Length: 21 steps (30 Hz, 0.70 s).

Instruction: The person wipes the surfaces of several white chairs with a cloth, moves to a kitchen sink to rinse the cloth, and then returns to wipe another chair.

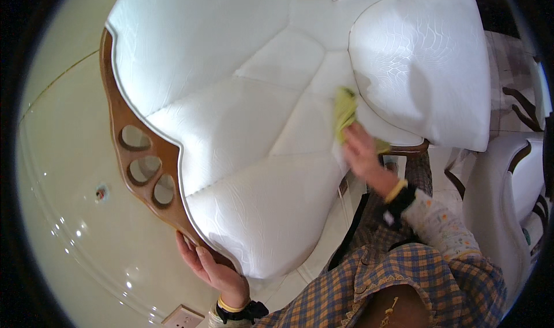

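Note:
A white upholstered chair fills the middle of the view, its stitched backrest (242, 124) turned toward me and its padded seat (446, 68) at the right. Brown wood with three oval cut-outs forms the chair's top rail (125, 129). My left hand (216, 271) grips the lower end of this rail, thumb in front and fingers behind the edge. Pressed to the backrest close to the seat is a yellow-green cloth (345, 111), held in my right hand (365, 157). That hand is slightly blurred, and its palm is hidden.
A glossy pale wall (65, 155) runs along the left, with an electrical socket (184, 317) at the bottom. Another white chair (493, 198) with dark wooden trim stands at the right. Pale floor tiles (502, 64) show behind the seat.

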Motion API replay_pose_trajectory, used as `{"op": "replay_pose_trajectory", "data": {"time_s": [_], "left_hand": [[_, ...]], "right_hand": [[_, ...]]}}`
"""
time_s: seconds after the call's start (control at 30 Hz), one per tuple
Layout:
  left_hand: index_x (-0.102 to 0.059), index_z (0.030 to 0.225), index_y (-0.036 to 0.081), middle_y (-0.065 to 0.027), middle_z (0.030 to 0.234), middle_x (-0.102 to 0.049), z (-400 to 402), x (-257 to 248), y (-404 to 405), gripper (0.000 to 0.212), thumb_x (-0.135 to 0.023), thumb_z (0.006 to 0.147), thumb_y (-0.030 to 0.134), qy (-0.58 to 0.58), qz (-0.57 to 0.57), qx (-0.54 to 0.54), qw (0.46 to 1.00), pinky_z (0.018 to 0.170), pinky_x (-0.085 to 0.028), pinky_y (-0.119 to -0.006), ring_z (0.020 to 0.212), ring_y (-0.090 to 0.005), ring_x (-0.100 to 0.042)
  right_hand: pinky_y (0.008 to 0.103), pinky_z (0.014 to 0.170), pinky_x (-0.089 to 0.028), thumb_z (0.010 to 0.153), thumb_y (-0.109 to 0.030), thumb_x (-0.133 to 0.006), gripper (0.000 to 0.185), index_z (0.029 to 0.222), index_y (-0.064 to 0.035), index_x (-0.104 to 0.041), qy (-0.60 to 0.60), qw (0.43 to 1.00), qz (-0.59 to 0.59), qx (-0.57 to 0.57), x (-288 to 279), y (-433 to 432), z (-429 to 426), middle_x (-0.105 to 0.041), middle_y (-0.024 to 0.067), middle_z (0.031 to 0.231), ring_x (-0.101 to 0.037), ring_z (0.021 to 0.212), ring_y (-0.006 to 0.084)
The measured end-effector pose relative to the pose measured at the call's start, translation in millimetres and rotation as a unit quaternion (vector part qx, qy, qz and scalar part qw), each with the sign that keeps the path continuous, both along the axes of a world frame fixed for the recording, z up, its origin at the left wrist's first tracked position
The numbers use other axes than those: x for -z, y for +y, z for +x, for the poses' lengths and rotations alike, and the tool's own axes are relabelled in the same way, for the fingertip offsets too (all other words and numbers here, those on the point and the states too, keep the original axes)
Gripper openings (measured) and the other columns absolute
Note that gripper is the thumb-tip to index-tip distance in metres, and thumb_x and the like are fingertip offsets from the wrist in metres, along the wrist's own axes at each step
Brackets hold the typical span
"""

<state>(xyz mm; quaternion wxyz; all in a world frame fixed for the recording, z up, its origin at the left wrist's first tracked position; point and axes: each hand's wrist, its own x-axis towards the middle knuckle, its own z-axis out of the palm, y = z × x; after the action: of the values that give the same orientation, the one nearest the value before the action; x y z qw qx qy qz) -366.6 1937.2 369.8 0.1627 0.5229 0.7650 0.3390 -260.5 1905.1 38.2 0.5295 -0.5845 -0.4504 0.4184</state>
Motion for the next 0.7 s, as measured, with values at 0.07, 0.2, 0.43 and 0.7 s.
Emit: {"op": "replay_pose_trajectory", "data": {"time_s": [0.07, 0.2, 0.43, 0.7], "left_hand": [[-0.021, 0.132, -0.002, -0.0189, 0.133, -0.031, -5.5, -0.9, -0.8, 0.048, -0.032, 0.090, 0.018, -0.014, -0.008, -0.013, 1.000, 0.101, -0.025, -0.037, 0.121, -0.0267, -0.033], [-0.024, 0.133, 0.000, -0.0193, 0.134, -0.030, -17.4, -1.9, -5.2, 0.057, -0.026, 0.092, 0.039, -0.087, 0.028, 0.030, 0.995, 0.102, -0.026, -0.038, 0.123, -0.0280, -0.032], [-0.024, 0.133, -0.001, -0.0136, 0.136, -0.030, -26.3, 3.8, -3.5, 0.060, -0.020, 0.093, 0.043, -0.258, 0.060, 0.080, 0.961, 0.103, -0.023, -0.036, 0.123, -0.0247, -0.032], [-0.032, 0.129, -0.004, -0.0152, 0.125, -0.043, -20.1, -1.3, 11.3, 0.056, -0.022, 0.094, 0.039, -0.184, 0.092, 0.030, 0.978, 0.097, -0.031, -0.035, 0.113, -0.0242, -0.043]], "right_hand": [[0.0485, 0.088, -0.034, 0.068, -0.016, -0.058, 0.047, 0.114, -0.0064, -0.052, 0.027, 0.986, 0.104, -0.130, -90.7, 2.4, 12.8, -0.045, 0.0171, 0.121, -0.042, 0.110, 0.0373], [0.0532, 0.096, -0.022, 0.068, -0.029, -0.066, 0.037, 0.102, -0.0167, -0.061, 0.165, 0.864, 0.301, -0.369, -192.8, -7.8, 20.9, -0.044, 0.0055, 0.127, -0.031, 0.123, 0.0327], [0.0506, 0.095, -0.024, 0.077, -0.027, -0.054, 0.028, 0.102, -0.0148, -0.058, -0.046, 0.907, 0.366, -0.205, -199.2, 103.9, -26.5, -0.047, 0.0094, 0.121, -0.033, 0.119, 0.0310], [0.0468, 0.091, -0.031, 0.077, -0.018, -0.053, 0.028, 0.102, -0.0091, -0.058, -0.024, 0.979, 0.191, -0.061, -169.2, 73.6, -31.0, -0.045, 0.0157, 0.122, -0.038, 0.113, 0.0348]]}}
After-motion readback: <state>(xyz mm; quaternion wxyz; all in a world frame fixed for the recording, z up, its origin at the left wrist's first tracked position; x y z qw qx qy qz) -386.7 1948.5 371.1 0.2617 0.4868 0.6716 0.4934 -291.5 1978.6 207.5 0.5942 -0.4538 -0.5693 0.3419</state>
